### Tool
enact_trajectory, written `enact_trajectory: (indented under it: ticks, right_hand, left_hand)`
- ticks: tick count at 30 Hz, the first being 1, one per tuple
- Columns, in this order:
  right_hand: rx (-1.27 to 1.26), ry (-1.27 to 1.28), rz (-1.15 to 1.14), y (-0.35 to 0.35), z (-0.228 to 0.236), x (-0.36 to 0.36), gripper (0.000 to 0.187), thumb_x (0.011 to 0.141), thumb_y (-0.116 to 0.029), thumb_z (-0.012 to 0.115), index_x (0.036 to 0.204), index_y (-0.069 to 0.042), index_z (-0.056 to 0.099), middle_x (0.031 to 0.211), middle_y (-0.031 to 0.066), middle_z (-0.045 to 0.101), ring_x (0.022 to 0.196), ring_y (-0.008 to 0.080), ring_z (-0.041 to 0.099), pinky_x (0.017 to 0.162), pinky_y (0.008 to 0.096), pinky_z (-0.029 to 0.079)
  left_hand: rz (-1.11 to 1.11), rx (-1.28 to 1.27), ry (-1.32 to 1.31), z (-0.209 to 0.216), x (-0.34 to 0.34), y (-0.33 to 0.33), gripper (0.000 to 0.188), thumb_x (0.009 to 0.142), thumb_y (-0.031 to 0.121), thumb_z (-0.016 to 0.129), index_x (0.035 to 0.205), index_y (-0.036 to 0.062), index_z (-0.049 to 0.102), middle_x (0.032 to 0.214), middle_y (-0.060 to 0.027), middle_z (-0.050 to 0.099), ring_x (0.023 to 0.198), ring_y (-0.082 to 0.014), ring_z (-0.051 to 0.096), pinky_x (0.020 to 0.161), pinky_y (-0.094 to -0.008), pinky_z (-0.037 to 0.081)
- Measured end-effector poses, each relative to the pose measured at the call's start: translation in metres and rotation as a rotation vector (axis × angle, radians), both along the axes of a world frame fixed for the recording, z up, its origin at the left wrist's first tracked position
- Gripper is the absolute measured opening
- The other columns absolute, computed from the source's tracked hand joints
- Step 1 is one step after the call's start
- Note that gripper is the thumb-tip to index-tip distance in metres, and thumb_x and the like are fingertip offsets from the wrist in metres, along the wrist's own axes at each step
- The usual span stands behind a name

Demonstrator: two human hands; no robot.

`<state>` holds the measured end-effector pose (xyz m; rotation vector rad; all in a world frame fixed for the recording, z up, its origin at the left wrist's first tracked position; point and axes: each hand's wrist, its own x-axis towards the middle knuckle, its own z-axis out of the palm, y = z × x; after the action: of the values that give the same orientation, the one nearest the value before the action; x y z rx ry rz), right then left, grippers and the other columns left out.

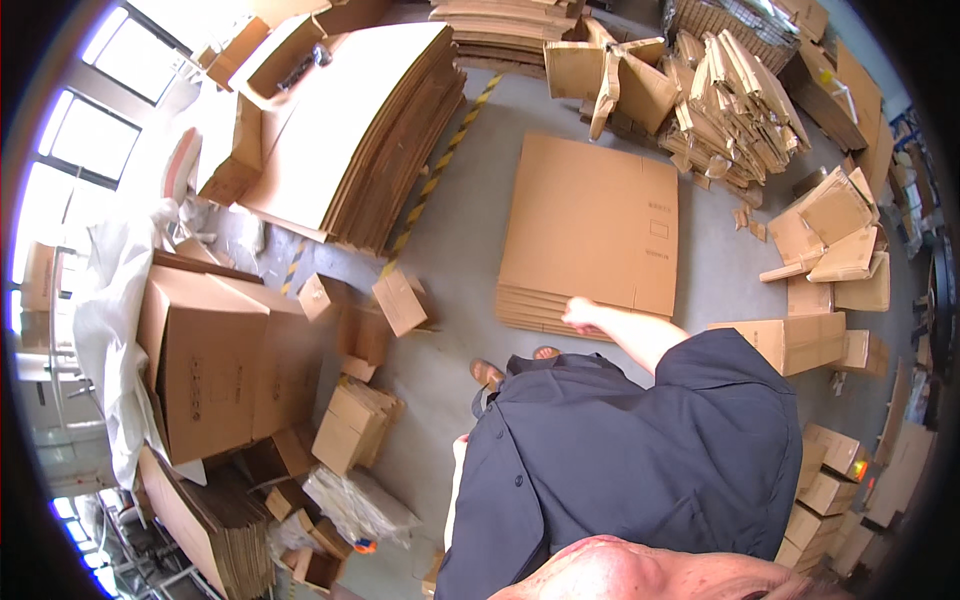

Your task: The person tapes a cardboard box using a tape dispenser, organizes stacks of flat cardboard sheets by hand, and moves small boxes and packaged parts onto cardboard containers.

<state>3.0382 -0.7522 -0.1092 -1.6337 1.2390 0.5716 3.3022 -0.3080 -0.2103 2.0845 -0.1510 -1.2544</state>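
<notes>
My right arm reaches forward, and my right hand (578, 314) is closed in a loose fist with no object showing in it. It appears over the near edge of a low stack of flattened cardboard boxes (590, 220) lying on the floor; whether it touches the cardboard I cannot tell. Of my left arm only a thin strip shows beside my dark shirt (620, 450), low at my side. My left hand (461, 440) is barely visible there, its fingers hidden.
A tall stack of large cardboard sheets (350, 120) stands at the far left, beside yellow-black floor tape (440, 170). Large brown cartons (215, 365) and smaller boxes (402, 302) sit left. Bundled folded cardboard (735, 105) is far right; more boxes (800, 340) stand right.
</notes>
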Motion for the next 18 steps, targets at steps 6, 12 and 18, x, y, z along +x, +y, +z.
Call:
enact_trajectory:
  ticks: [6, 12, 18]
  right_hand:
    - [0.058, 0.3, -0.143, 0.042, -0.005, -0.009, 0.023, 0.081, -0.027, 0.062, 0.071, -0.005, 0.064, 0.057, 0.0089, 0.06, 0.044, 0.019, 0.058, 0.039, 0.033, 0.046]
    - [0.118, -0.02, -0.478, 0.074, -0.06, 0.015, 0.02, 0.076, -0.026, 0.063, 0.072, -0.006, 0.064, 0.058, 0.0113, 0.059, 0.047, 0.0228, 0.056, 0.041, 0.0364, 0.043]
    - [0.043, 0.068, -0.168, 0.036, -0.046, 0.081, 0.018, 0.073, -0.023, 0.062, 0.073, -0.006, 0.067, 0.065, 0.0143, 0.064, 0.053, 0.0254, 0.063, 0.047, 0.0389, 0.052]
  left_hand:
    - [-0.152, -0.03, -0.026, 0.044, 0.102, -0.053, 0.031, 0.083, 0.021, 0.064, 0.098, -0.0068, 0.064, 0.08, -0.0098, 0.067, 0.068, -0.0126, 0.061, 0.063, -0.0266, 0.049]
    - [-0.356, 0.245, -0.081, 0.135, 0.152, -0.117, 0.029, 0.085, 0.019, 0.061, 0.101, -0.005, 0.063, 0.081, -0.0104, 0.066, 0.064, -0.0136, 0.062, 0.062, -0.0259, 0.05]
    - [-0.197, 0.005, -0.024, 0.034, 0.209, -0.133, 0.025, 0.086, 0.02, 0.06, 0.096, -0.0027, 0.062, 0.069, -0.0052, 0.061, 0.056, -0.0135, 0.058, 0.049, -0.0265, 0.045]
